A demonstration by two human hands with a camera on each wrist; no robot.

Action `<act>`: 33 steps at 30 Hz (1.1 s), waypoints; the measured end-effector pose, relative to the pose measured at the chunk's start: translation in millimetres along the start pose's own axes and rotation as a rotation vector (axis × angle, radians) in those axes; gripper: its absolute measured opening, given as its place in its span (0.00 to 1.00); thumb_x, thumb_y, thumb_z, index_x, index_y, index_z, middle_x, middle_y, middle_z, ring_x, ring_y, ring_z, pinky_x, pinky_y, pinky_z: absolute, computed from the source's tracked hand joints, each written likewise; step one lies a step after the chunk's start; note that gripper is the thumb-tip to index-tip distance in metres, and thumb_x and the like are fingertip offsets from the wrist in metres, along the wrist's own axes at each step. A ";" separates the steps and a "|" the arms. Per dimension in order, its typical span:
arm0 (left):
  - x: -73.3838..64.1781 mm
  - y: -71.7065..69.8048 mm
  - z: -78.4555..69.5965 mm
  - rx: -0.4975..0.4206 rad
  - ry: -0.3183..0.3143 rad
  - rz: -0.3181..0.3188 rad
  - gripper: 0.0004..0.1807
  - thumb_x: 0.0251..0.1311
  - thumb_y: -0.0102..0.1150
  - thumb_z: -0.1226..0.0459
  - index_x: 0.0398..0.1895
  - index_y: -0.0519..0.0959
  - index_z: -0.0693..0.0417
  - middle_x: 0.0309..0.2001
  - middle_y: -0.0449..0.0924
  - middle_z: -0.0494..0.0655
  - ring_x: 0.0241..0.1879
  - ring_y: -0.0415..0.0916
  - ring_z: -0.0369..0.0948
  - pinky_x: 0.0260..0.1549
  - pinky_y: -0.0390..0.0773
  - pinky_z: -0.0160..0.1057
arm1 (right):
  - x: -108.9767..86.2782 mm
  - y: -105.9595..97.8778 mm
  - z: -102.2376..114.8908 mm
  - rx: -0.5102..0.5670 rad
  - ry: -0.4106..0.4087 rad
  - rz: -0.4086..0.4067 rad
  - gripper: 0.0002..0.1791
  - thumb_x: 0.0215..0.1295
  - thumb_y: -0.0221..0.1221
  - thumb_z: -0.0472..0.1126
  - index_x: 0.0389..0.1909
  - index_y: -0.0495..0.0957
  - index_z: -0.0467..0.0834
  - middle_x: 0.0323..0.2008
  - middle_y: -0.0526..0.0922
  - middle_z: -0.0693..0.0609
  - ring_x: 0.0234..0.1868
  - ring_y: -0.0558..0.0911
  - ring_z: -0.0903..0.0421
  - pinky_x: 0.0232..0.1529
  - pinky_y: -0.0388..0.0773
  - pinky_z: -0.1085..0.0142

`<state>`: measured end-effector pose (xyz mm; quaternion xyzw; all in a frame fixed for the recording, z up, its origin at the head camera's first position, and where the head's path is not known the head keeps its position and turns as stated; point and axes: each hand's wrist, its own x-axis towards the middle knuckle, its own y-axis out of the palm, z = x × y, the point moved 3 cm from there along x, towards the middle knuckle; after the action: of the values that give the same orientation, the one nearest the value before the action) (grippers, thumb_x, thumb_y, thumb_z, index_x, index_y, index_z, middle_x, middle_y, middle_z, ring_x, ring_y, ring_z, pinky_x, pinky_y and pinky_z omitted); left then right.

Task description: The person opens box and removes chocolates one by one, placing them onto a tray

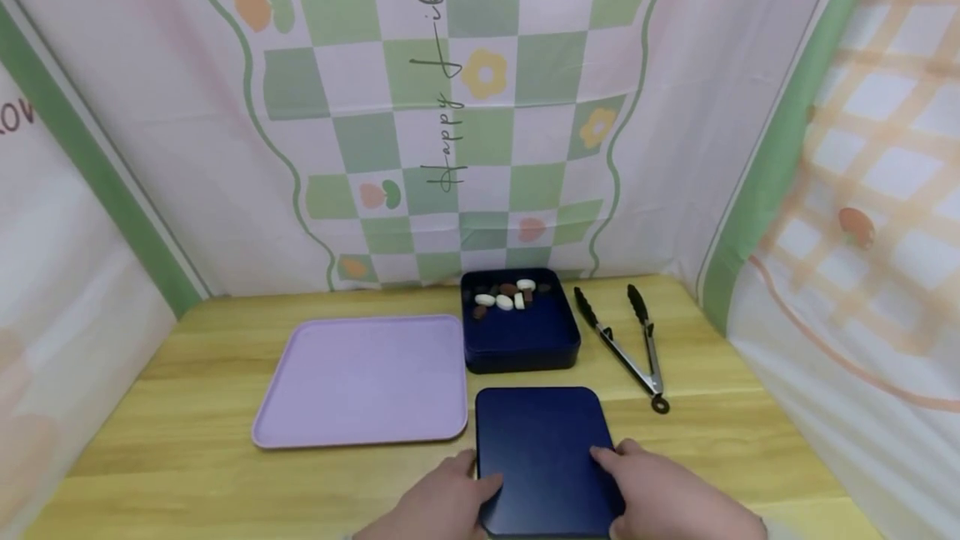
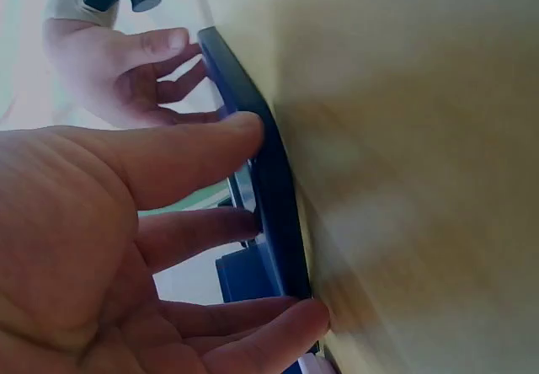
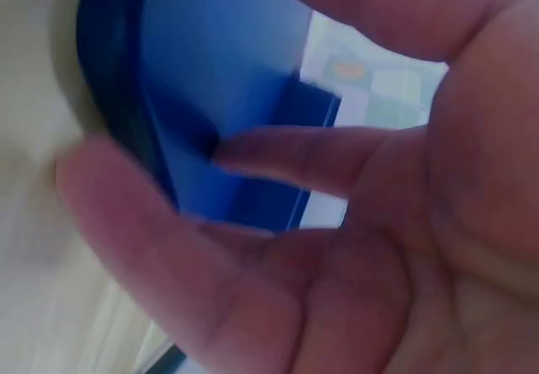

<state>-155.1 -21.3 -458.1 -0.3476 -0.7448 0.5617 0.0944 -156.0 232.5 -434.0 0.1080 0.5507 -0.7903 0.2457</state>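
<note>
A flat dark blue square lid (image 1: 543, 457), with rounded corners, lies low over the table's front, between my two hands. My left hand (image 1: 442, 500) holds its left side, thumb over the top and the other fingers along the edge. On the opposite side, my right hand (image 1: 667, 486) grips the lid with its thumb on top; its fingers in the right wrist view are partly blurred. Whether the lid touches the tabletop, I cannot tell. Behind it stands a matching dark blue box (image 1: 517, 359), uncovered, with several small white and brown pieces (image 1: 504, 302) toward its back.
A light purple tray (image 1: 367, 382) lies left of the box on the wood-patterned table (image 1: 172, 457). Black-tipped metal tongs (image 1: 626, 357) lie spread at the right. Patterned cloth (image 1: 480, 132) hangs behind the table and at both sides.
</note>
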 end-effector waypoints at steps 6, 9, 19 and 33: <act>-3.6 -2.0 -2.8 0.095 -0.010 -0.054 0.29 0.57 0.69 0.52 0.63 0.79 0.46 0.61 0.74 0.56 0.56 0.74 0.46 0.51 0.78 0.39 | 1.5 5.4 10.3 -0.030 -0.031 -0.031 0.42 0.49 0.75 0.40 0.67 0.72 0.38 0.57 0.73 0.38 0.48 0.81 0.47 0.42 0.80 0.52; -3.2 -3.5 -2.7 0.122 0.002 -0.085 0.28 0.58 0.69 0.53 0.62 0.80 0.49 0.61 0.74 0.57 0.55 0.74 0.46 0.50 0.78 0.38 | 3.6 3.9 10.0 -0.047 -0.035 -0.058 0.42 0.48 0.74 0.39 0.67 0.72 0.38 0.59 0.72 0.36 0.49 0.80 0.46 0.42 0.80 0.52; -1.1 -3.7 -1.9 0.176 0.037 -0.166 0.29 0.58 0.70 0.54 0.63 0.79 0.53 0.62 0.73 0.62 0.63 0.69 0.51 0.58 0.74 0.40 | 14.9 -0.1 7.8 -0.082 -0.022 -0.049 0.42 0.50 0.74 0.40 0.68 0.70 0.38 0.63 0.69 0.31 0.46 0.81 0.46 0.42 0.81 0.50; 4.3 -5.0 5.4 -0.024 -0.074 -0.066 0.30 0.60 0.68 0.50 0.65 0.77 0.48 0.65 0.71 0.59 0.64 0.69 0.51 0.57 0.75 0.45 | 16.0 -6.6 -1.0 -0.047 -0.039 -0.077 0.44 0.52 0.74 0.48 0.70 0.69 0.40 0.62 0.71 0.34 0.52 0.79 0.44 0.51 0.78 0.44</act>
<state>-163.2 -23.4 -456.5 -0.3026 -0.7655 0.5619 0.0811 -173.1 230.9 -436.0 0.0655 0.5681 -0.7880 0.2280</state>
